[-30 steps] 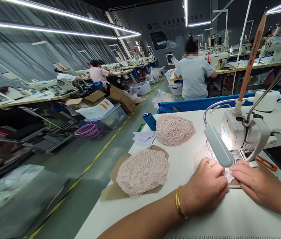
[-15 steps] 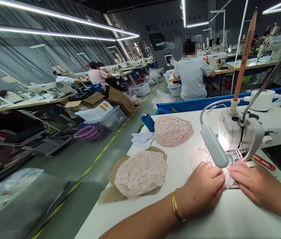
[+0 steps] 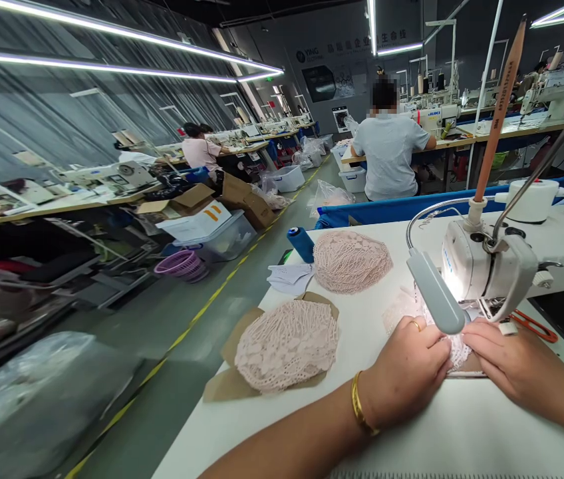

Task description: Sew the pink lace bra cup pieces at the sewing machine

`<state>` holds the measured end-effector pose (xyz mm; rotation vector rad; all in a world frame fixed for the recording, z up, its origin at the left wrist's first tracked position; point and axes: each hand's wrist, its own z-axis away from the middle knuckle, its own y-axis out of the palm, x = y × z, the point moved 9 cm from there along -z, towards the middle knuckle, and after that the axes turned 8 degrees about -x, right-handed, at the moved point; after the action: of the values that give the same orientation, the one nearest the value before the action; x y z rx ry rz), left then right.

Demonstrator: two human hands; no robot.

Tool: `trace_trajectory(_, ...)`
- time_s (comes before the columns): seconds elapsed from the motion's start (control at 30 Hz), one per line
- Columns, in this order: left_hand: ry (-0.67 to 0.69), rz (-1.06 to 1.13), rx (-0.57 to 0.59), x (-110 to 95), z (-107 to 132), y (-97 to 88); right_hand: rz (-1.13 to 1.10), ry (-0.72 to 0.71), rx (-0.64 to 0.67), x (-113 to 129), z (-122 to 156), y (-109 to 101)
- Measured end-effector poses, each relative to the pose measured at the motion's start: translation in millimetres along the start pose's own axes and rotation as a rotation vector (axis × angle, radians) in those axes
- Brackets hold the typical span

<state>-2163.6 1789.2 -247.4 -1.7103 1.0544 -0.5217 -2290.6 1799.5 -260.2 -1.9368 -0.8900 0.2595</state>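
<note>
My left hand (image 3: pixel 409 369) and my right hand (image 3: pixel 516 362) lie side by side at the front of a white sewing machine (image 3: pixel 469 259). Between them is a piece of pale lace (image 3: pixel 459 352), with a brownish layer (image 3: pixel 472 364) under it. Both hands have their fingers closed together, pressing the lace down from either side. A grey lamp head (image 3: pixel 436 293) hangs over my left fingertips and hides the needle area. More pale lace (image 3: pixel 400 309) spreads behind my left hand.
Two lace stacks (image 3: pixel 286 346) (image 3: pixel 352 261) lie left of my hands, near a blue thread cone (image 3: pixel 300 245) and white folded pieces (image 3: pixel 289 277). Orange-handled snips (image 3: pixel 536 326) lie right of the machine. A pencil (image 3: pixel 501 113) stands upright on it. A person (image 3: pixel 392 153) sits ahead.
The view has shifted slightly, moving the scene a little to the right. My hands stay on the lace, and a bit more of the brownish layer shows between them.
</note>
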Motion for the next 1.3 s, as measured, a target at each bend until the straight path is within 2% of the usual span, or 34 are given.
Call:
trace_trajectory(0.17,-0.021,0.008,-0.023,3.0,-3.5,-1.5,0.084,0.001,0.046,-2.7,1.3,2.5)
trace_trajectory(0.33,0.096,0.137,-0.073,-5.1,1.8,-0.7,-0.010,-0.088,0.017,6.5,8.9,1.7)
trace_trajectory(0.53,0.120,0.161,-0.042,-3.6,7.2,8.1,-0.057,-0.050,0.012,2.9,11.9,3.1)
trace_trajectory(0.7,0.102,0.138,-0.060,-2.9,3.2,4.5,-0.081,-0.012,0.017,-1.0,9.1,4.1)
trace_trajectory(1.03,0.008,0.116,-0.044,9.6,-9.0,6.5,-0.050,0.132,-0.015,-16.7,5.0,4.1)
trace_trajectory(1.3,-0.240,0.318,-0.194,36.0,-20.1,-0.8,-0.057,0.216,-0.094,-24.1,3.6,2.4)
